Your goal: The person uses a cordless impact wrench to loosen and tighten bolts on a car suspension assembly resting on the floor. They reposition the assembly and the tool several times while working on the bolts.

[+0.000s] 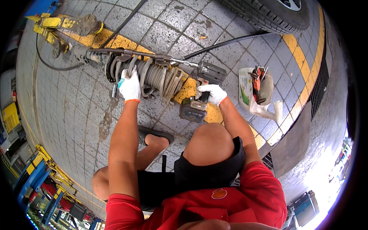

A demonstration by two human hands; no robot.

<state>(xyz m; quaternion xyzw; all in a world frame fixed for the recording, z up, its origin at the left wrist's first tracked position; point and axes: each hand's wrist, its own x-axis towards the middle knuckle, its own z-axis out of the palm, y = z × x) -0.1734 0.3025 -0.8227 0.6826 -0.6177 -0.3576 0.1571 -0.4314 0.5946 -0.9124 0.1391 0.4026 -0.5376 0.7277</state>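
A car's strut with its grey coil spring lies on its side on the tiled floor. Along the spring's far side runs a threaded spring compressor. My left hand, in a white glove, is closed around a coil near the spring's left part. My right hand, also gloved, wraps the handle of a cordless impact wrench. A long shiny socket at the wrench's nose meets the compressor's right end. The wrench's battery hangs toward me. A loose socket stands beside my left hand.
At right sits a cut-open white plastic jug of hand tools. Beyond the strut are a black hose and a car tyre. A yellow jack stands at far left. My sandalled foot is near the spring.
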